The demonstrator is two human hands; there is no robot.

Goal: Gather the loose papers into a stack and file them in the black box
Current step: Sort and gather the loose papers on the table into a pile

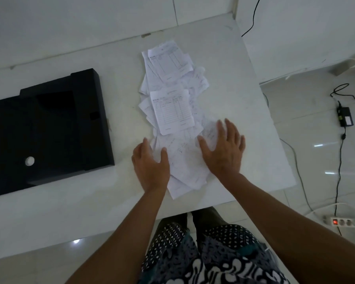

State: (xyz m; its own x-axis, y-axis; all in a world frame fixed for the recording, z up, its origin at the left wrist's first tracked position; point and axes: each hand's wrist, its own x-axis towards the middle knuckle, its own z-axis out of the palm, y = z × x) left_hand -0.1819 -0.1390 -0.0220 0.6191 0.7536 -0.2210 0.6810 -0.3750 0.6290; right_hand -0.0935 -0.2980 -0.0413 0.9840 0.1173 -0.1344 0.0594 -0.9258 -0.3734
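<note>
On the white table (223, 64) the loose papers (173, 111) lay strewn in a long heap, right of the black box (49, 128); the left hand (151, 165) and right hand (224, 149) rested flat on the near sheets, fingers spread, gripping nothing.

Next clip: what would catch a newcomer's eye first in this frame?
The messy pile of papers strewn down the middle of the white table, with the left hand and right hand spread open on its near end. Then the black box, lying to the left of the pile.
</note>
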